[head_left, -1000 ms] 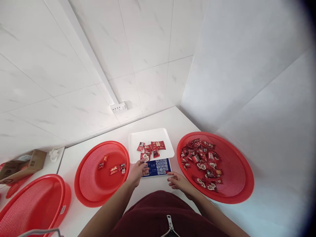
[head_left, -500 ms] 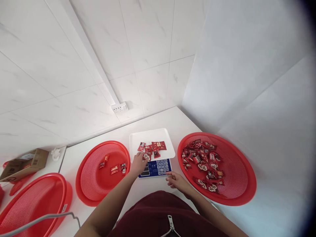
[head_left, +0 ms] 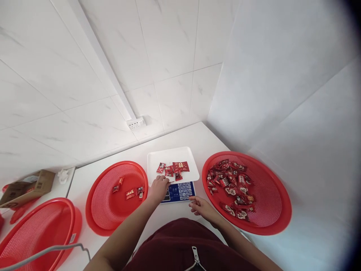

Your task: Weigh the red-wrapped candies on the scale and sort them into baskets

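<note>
A white scale tray holds a few red candy packets; its blue keypad faces me. My left hand sits at the tray's front-left corner, fingers curled over a red packet that is hidden under them. Just right of the keypad, my right hand rests on the white counter, fingers loosely apart and holding nothing. A red mesh basket on the left contains a few packets. Another red mesh basket on the right holds several packets.
A third red basket stands at the far left with a cardboard box behind it. A metal wire handle crosses the lower left. A wall socket is set in the tiled wall behind the counter.
My left hand reached to the heart-marked packet at the tray's front edge and closed over it; that packet no longer shows. My right hand has barely moved.
</note>
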Tool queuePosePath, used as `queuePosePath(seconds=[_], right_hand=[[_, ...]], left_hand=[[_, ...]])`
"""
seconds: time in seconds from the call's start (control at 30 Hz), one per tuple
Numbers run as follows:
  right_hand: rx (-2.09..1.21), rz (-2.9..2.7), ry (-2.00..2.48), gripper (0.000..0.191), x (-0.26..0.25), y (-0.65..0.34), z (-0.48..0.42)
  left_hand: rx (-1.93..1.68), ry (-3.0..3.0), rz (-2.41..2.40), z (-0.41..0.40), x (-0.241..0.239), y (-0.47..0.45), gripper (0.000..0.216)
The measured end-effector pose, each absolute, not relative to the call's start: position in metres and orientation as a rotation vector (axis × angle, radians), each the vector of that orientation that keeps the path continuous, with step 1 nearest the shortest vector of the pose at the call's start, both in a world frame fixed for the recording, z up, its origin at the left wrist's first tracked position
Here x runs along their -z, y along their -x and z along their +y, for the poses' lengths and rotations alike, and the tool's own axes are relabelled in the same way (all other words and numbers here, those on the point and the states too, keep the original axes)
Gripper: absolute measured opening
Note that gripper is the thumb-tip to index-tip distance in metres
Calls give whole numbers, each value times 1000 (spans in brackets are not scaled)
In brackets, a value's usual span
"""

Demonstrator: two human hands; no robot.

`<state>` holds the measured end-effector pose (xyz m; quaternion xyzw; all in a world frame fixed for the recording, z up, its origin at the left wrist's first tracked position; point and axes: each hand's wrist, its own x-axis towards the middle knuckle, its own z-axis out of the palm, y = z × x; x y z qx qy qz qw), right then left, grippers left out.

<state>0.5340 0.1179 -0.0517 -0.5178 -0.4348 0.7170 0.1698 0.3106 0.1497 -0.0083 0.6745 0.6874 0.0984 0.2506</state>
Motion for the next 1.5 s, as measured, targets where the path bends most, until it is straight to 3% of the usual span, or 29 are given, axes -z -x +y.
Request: queuePosePath(seconds=[0.2,0.37,0.6,0.83,1.03,1.1,1.23,1.5], right_hand=[[-2102,-1246,1230,53,32,-529,118],[-2004,-1249,1314,49,31,-531,121],[-2071,-1446,1096,40,13,-534,113],[-1819,-939,1344,41,26,-533,119],[-1546,-35,1278,9,32,-587,146],[-1448,125,1254,16,32,-603,148],[-1399,217,1230,24,24,-603,140],[-1512,129,1187,9,-7,-548,123]], left_hand=[[-392,-1803,1587,125,-7,-345,14],[-403,-1640,1479,113,-16,-360,19],[-363,-1508,1243,103,-13,-358,28],[-389,-1705,1556,103,-7,-344,52],[-428,-1885,2026,87,16,-280,62],[-268,-1825,2120,74,26,-257,69],[29,-1700,2153,49,37,-225,58],[212,-1707,2337,43,23,-156,43]])
